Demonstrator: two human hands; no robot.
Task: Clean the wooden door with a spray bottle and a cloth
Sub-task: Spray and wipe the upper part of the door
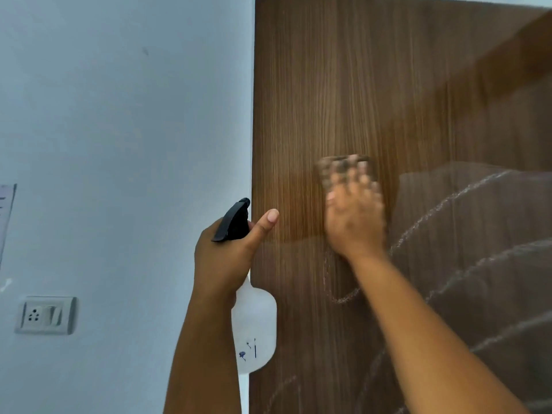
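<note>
The brown wooden door point(373, 85) fills the right half of the view, with pale arc-shaped wipe streaks across its lower right. My right hand point(355, 222) presses a checked cloth point(343, 168) flat against the door with spread fingers; both are blurred by motion. My left hand point(227, 255) grips the neck of a white translucent spray bottle point(257, 327) with a black trigger head point(234, 219), held upright at the door's left edge, thumb raised.
A pale grey-white wall point(119, 130) lies left of the door. A socket and switch plate point(44, 315) sits low on that wall, and a sheet of paper point(6, 216) hangs at the left edge.
</note>
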